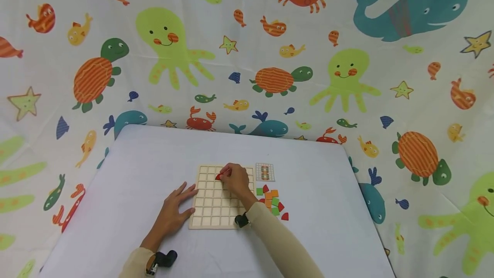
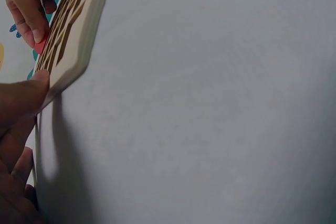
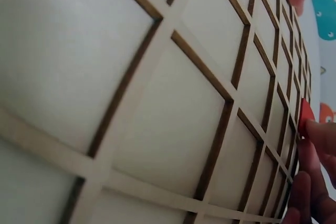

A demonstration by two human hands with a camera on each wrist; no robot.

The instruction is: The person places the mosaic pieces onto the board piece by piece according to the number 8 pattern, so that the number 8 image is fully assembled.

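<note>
A wooden grid board (image 1: 207, 210) with square cells lies on the white table. My right hand (image 1: 236, 182) is over its upper middle, pinching a red quarter-round tile (image 1: 218, 177) between thumb and fingertips. In the right wrist view that red tile (image 3: 305, 115) stands tilted, its edge right at the grid's cells. My left hand (image 1: 172, 211) rests at the board's left side with fingers spread. Its thumb (image 2: 37, 87) touches the board's edge in the left wrist view. The cells under my right hand and forearm are hidden from the head view.
Right of the board lie loose tiles: green squares (image 1: 260, 191), orange squares (image 1: 275, 193) and red quarter-rounds (image 1: 284, 216). Above them is a small pattern card (image 1: 271, 173) with a printed grid. A sea-animal curtain (image 1: 247, 46) hangs behind the table (image 1: 154, 158).
</note>
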